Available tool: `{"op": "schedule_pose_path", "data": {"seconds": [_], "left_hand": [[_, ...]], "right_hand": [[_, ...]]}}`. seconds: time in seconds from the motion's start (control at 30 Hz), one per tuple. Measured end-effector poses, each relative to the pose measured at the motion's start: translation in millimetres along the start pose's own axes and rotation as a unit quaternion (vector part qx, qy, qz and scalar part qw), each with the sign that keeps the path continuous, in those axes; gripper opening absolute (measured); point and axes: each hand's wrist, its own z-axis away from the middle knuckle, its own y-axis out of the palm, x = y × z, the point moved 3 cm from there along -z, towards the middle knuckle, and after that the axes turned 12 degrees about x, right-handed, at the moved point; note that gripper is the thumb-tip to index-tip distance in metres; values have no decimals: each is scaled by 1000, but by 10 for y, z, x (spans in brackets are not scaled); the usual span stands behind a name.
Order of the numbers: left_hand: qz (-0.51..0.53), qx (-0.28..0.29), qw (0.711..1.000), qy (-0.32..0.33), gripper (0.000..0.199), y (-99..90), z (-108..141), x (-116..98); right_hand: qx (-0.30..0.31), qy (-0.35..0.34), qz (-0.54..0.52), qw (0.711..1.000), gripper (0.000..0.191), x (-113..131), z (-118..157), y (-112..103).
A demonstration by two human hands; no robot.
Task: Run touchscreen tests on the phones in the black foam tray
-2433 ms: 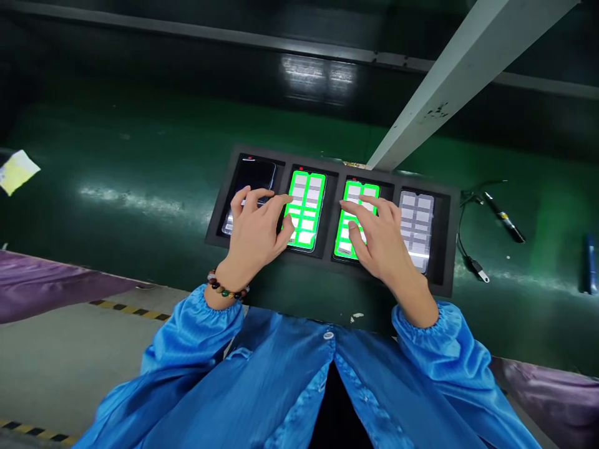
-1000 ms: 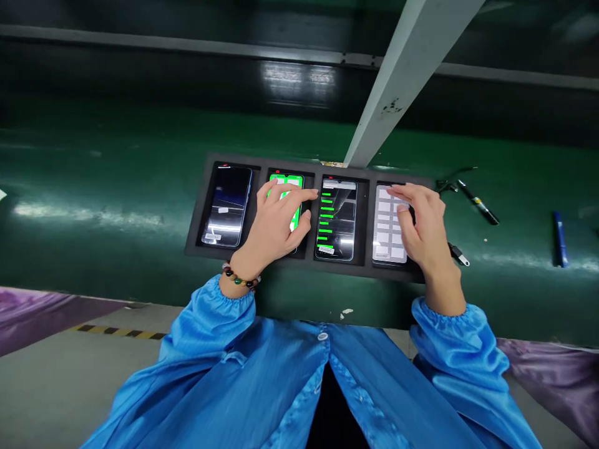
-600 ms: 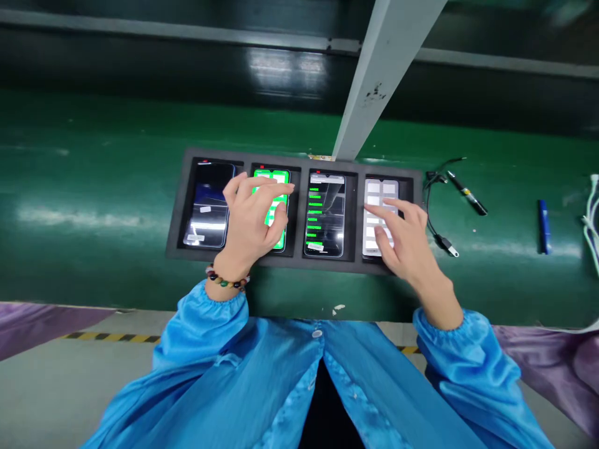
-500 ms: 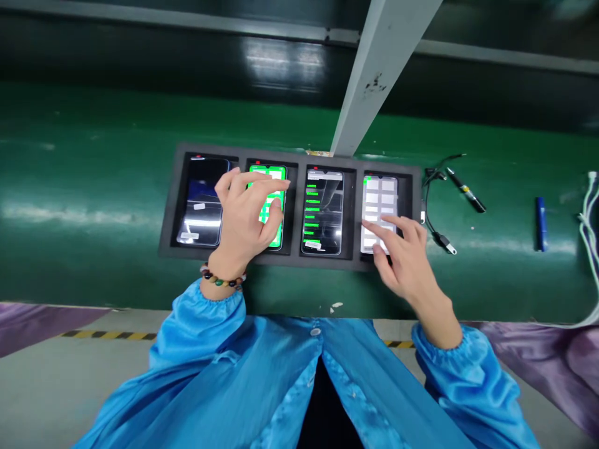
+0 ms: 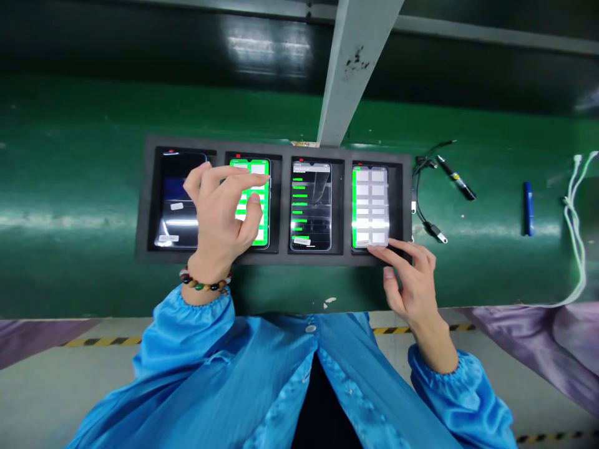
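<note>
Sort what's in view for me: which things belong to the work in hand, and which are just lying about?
Work in hand:
left hand, over the second phone
right hand, fingertips at the rightmost phone
leftmost phone and third phone
dark tray holding all four

Lying about, apparently:
black cable
black pen-like item
blue pen-like item
white cable

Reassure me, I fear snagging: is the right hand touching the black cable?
Apart: the head view shows green table between the right hand and the black cable.

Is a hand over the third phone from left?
No, the third phone is uncovered; left hand is over the second phone, right hand at the fourth phone.
</note>
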Motion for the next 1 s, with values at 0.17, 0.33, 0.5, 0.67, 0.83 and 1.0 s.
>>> {"op": "schedule_pose_path", "data": {"seconds": [0.17,0.33,0.5,0.67,0.83,1.0], "left_hand": [[-23,-4,1000,-7,37,-9,27,19],[1,-56,997,58,27,-10,38,15],[10,-77,995,65,28,8,34,45],[26,-49,998,33,28,2,24,55],[22,-34,999,14,26,-10,18,50],[2,-42,999,33,26,-15,18,40]], "right_hand": [[-46,53,-6,997,50,-121,153,-34],[-46,75,-25,996,45,-165,98,-35],[-22,80,-30,996,45,-257,-148,-90],[9,71,-12,997,46,-380,-480,-158],[15,46,2,999,46,-491,-888,-189],[8,48,-4,999,47,-588,-1218,-189]]}}
